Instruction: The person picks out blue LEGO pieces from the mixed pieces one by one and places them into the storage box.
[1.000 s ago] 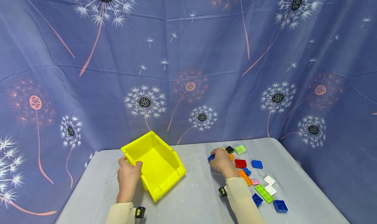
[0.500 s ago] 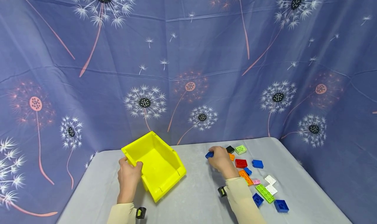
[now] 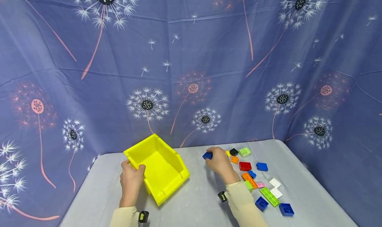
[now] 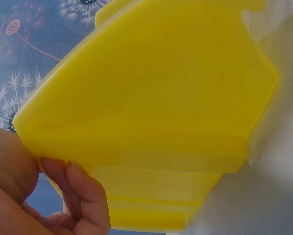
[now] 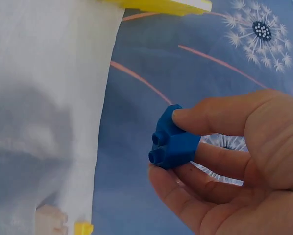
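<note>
A yellow plastic bin [image 3: 161, 167] is gripped at its left rim by my left hand [image 3: 131, 182], the thumb over the edge. In the left wrist view the curled fingers [image 4: 87, 196] hold the wall of the bin [image 4: 156, 88] from outside. My right hand [image 3: 220, 162] pinches a blue toy building brick [image 3: 207, 155] between thumb and fingers. In the right wrist view this blue brick [image 5: 173, 142] shows two studs and an angled side. It appears raised off the table, right of the bin.
Several loose bricks lie on the table's right half: a red brick [image 3: 245, 166], an orange brick [image 3: 249, 180], a long green brick [image 3: 270, 196], a white brick [image 3: 275, 183] and a black brick [image 3: 234, 151]. A patterned curtain [image 3: 191, 54] hangs behind the table.
My right hand has moved slightly left with the blue brick, towards the bin, uncovering a yellow brick and a green one. The left hand and bin have stayed almost still.
</note>
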The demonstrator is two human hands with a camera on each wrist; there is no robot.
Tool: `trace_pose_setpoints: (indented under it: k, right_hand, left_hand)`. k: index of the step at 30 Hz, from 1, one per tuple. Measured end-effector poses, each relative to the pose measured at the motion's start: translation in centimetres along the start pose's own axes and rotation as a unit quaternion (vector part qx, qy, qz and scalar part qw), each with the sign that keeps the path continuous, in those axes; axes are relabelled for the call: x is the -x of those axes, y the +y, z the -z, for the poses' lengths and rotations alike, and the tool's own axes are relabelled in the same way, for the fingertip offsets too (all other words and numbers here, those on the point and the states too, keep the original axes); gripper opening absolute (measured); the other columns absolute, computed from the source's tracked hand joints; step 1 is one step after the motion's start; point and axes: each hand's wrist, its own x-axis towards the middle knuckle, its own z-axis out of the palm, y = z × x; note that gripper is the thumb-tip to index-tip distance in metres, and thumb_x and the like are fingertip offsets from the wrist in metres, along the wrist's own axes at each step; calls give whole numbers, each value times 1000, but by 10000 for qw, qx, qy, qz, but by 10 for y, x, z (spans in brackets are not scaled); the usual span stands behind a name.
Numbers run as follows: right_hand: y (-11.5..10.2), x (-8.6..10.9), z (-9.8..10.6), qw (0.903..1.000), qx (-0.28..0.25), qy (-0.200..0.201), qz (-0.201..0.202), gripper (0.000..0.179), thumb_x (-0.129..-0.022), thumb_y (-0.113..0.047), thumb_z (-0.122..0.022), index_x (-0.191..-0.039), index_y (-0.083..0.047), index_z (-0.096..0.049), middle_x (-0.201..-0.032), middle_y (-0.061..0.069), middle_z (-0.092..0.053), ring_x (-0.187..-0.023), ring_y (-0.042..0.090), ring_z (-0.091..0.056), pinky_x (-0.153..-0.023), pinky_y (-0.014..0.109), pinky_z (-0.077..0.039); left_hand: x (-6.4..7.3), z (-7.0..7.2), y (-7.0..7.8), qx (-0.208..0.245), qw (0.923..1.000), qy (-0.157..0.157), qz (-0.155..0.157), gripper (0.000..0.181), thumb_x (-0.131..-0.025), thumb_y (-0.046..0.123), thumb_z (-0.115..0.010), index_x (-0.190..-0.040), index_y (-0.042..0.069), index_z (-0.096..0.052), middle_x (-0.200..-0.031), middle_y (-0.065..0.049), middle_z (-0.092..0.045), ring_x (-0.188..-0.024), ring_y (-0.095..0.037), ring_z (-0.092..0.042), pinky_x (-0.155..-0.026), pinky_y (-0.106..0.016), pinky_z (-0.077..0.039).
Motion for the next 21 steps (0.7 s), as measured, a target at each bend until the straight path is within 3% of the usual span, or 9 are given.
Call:
trace_pose_setpoints:
  k: [7,21]
  right_hand:
    - [-16,7,1,9996,-112,151,199,41,-85,-13,-79,-125,-2,-73,-120,18,-70,-111,35,-67,-94,51,-55]
    - [-46,20,-14,9952,-233,283,904,39,-84,-14,-79,-122,-6,-73,-109,14,-70,-99,29,-67,-87,46,-57]
  left_hand:
    - [-1,1,0,9,10000,-34,-73,75,-93,24,-59,-151,-10,-28,-81,-13,-58,-60,-24,-55,-53,-34,-41]
    - [0,0,-2,-19,10000,34,-69,73,-92,22,-60,-149,-10,-30,-82,-15,-58,-61,-25,-57,-52,-33,-42]
